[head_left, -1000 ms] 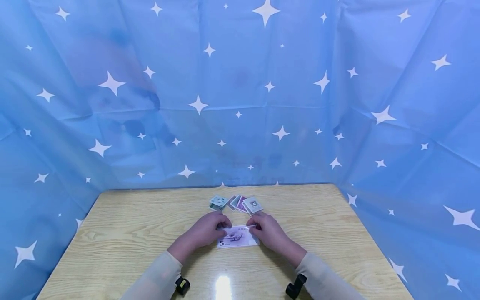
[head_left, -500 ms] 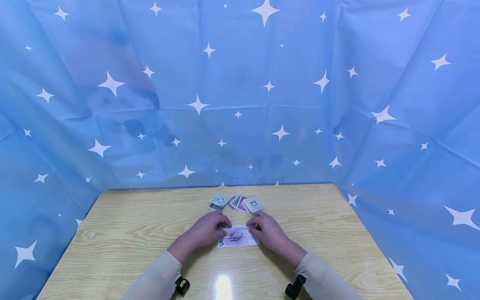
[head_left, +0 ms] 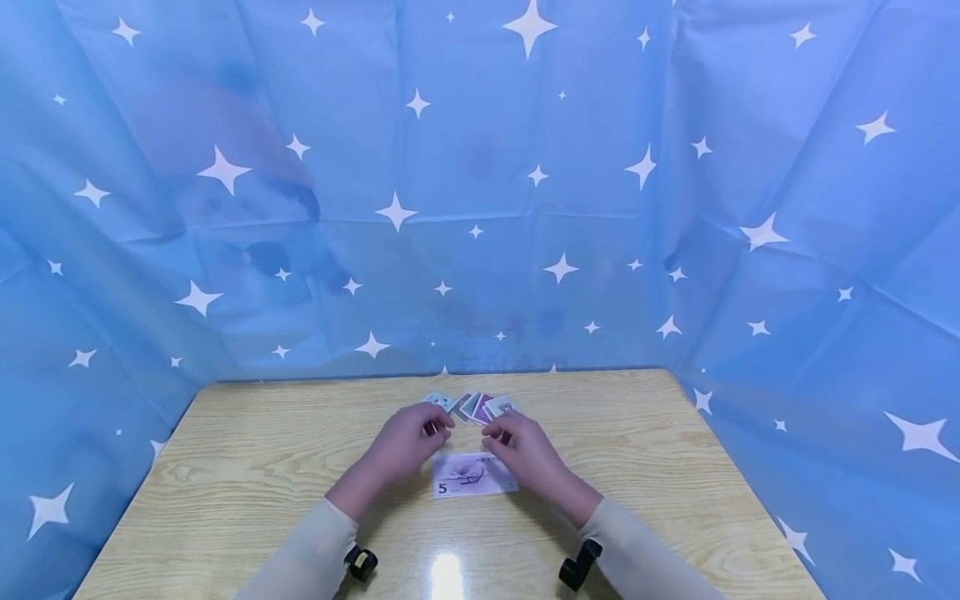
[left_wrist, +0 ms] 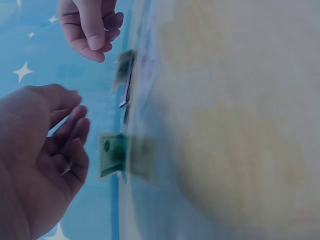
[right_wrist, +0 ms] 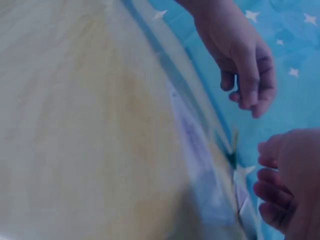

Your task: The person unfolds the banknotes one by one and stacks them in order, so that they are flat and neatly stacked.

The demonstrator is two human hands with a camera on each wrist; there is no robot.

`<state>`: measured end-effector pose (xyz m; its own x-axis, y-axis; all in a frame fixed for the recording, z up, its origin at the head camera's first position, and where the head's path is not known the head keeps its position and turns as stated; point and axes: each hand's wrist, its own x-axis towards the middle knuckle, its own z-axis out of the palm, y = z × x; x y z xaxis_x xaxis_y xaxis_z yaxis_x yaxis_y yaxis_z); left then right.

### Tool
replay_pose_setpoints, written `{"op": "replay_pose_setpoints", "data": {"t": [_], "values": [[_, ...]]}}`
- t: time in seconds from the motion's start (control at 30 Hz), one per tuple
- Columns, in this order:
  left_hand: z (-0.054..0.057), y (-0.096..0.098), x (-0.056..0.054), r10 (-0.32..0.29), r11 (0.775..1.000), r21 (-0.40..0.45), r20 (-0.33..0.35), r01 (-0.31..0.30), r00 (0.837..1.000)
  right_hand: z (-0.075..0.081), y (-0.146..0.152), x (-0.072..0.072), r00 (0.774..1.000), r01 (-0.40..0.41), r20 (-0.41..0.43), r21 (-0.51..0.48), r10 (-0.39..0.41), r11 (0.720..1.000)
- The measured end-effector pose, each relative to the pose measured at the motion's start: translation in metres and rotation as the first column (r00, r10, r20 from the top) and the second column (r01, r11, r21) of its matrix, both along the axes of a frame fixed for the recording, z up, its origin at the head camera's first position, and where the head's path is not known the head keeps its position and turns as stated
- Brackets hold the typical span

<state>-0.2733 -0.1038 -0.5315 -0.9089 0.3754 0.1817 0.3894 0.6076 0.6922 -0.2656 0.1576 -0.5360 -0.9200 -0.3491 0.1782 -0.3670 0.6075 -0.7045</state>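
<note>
A purple banknote marked 5 lies flat on the table, printed side up. Just past its far left corner hovers my left hand, fingers loosely bent and holding nothing. My right hand hangs over the note's far right corner in the same loose bend, also without anything in it. Both hands are raised off the tabletop in the left wrist view, where a folded green note stands partly unfolded. Behind the hands, a pale blue-green folded note and a fan of folded notes are partly covered by the fingers.
The wood-grain table ends at a blue star-patterned cloth hanging behind it. A bright light reflection falls on the tabletop near the front. Each sleeve carries a black wrist camera.
Both hands have let go of the purple banknote and risen, moving slightly away from the person. The note stays flat. The hands now cover more of the folded notes behind.
</note>
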Motion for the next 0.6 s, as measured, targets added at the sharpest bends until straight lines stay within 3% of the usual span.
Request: {"op": "replay_pose_setpoints", "data": {"t": [0.17, 0.27, 0.6], "values": [[0.009, -0.005, -0.018, 0.096, 0.992, 0.085, -0.063, -0.091, 0.993, 0.011, -0.018, -0.017, 0.999, 0.041, -0.009, -0.038, -0.041, 0.998], [0.01, -0.009, -0.03, 0.121, 0.989, 0.092, -0.07, -0.115, 0.99, 0.012, -0.029, -0.03, 0.999, 0.052, -0.014, -0.029, -0.052, 0.998], [-0.004, -0.028, -0.073, 0.04, 0.999, 0.036, 0.023, -0.041, 0.999, 0.002, -0.061, -0.067, 0.997, 0.063, 0.03, 0.071, -0.066, 0.995]]}}
